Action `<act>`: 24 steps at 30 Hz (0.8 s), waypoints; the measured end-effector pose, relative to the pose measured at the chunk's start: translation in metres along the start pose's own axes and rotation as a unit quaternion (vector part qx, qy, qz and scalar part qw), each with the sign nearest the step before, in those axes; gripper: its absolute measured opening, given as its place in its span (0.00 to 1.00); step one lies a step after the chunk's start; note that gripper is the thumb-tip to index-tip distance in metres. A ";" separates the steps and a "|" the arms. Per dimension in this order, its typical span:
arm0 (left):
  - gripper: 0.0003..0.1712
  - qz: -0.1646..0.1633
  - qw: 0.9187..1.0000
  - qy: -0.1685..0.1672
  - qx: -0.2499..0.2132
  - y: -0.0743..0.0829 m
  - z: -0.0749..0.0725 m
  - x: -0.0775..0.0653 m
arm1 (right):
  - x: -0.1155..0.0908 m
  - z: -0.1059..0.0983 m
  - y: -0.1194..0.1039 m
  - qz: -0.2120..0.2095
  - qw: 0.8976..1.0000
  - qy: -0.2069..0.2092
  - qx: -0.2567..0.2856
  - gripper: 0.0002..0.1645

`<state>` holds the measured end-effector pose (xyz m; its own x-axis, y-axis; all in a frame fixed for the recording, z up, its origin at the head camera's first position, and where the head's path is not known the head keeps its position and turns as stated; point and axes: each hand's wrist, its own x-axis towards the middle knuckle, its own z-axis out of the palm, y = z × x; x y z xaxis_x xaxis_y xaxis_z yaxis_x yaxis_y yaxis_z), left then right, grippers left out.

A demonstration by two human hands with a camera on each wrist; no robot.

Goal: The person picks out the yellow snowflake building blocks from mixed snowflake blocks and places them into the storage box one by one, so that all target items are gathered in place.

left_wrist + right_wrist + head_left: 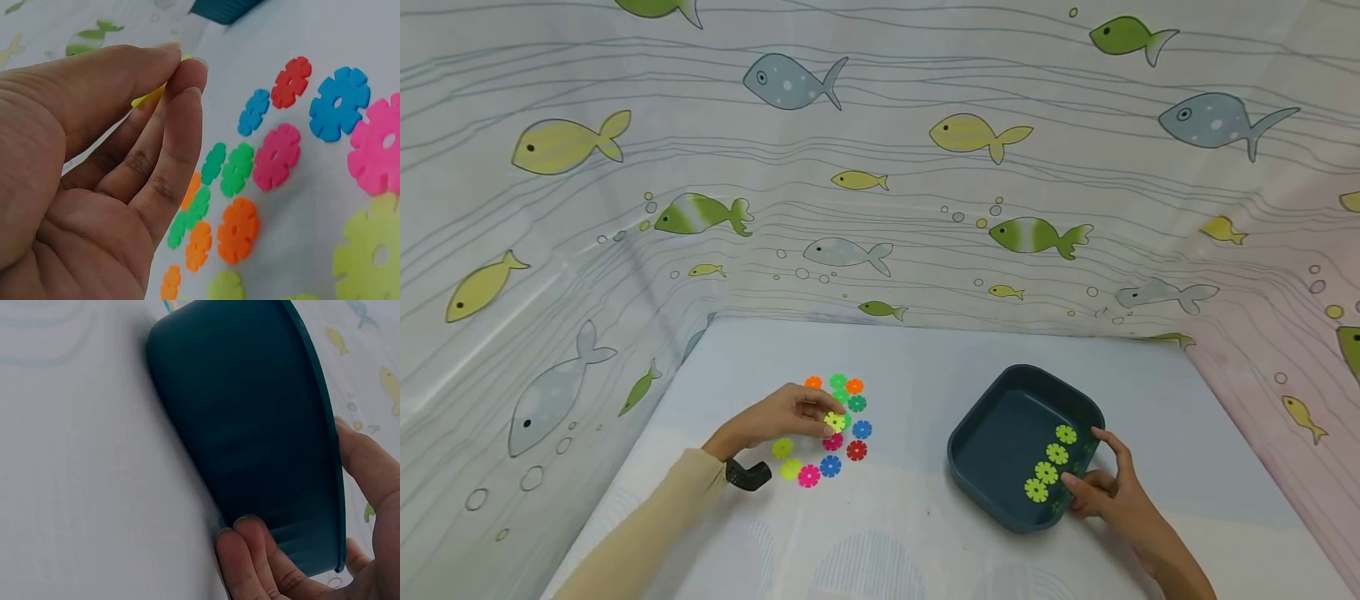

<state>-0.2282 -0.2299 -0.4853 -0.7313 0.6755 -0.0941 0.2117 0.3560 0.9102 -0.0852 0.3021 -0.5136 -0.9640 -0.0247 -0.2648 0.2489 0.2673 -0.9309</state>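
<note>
My left hand (786, 414) pinches a yellow notched plastic disc (834, 422) between thumb and fingers, over a group of similar discs. In the left wrist view only a yellow sliver of that disc (149, 99) shows between the fingertips. My right hand (1112, 496) grips the right side of a dark teal square tub (988, 454), thumb at the rim and other fingers outside. The right wrist view shows those fingers against the outer wall of the tub (244, 425), low near its base. Several yellow discs (1047, 472) lie in a row inside, along the tub's right side.
Loose discs lie around the left hand: orange (854, 386), green (838, 381), blue (862, 429), red (857, 450), pink (808, 476) and yellow (782, 448). All rest on a white-covered surface (910, 525). A fish-patterned curtain (910, 225) encloses the back and sides.
</note>
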 end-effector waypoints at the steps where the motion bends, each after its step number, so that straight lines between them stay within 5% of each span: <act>1: 0.20 0.003 1.000 -0.004 0.000 0.001 0.002 0.002 | 0.000 0.000 0.000 0.000 1.000 0.000 -0.001 0.58; 24: 0.17 0.057 0.996 -0.054 -0.041 0.025 0.030 0.051 | 0.000 0.000 0.002 -0.010 1.000 0.006 0.004 0.57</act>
<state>-0.2415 -0.1673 -0.4795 -0.6305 0.7757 -0.0270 0.2330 0.2223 0.9467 -0.0846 0.3027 -0.5158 -0.9699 -0.0182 -0.2428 0.2300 0.2586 -0.9382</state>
